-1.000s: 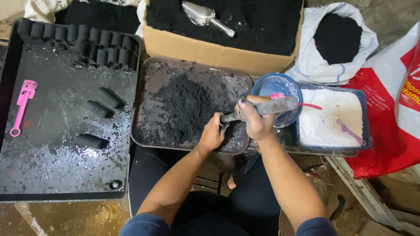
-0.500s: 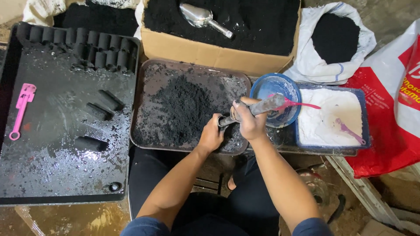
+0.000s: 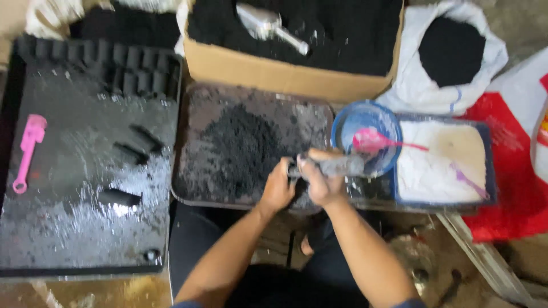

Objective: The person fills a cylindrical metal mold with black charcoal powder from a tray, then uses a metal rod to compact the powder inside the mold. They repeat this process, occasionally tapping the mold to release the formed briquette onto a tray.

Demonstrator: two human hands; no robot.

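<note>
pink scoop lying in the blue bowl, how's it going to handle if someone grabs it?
The pink scoop looks like thin moulded plastic, so probably light and fairly stiff. Its slim handle juts over the rim of the blue bowl, so a nudge could likely tip or flick it out. Powder around the trays may make it a bit slippery.

Pink scoop on black tray; metal scoop in cardboard box.

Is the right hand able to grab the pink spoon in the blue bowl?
Probably not yet: the right hand is wrapped round a grey tube, though the pink spoon lies uncovered nearby.
</note>
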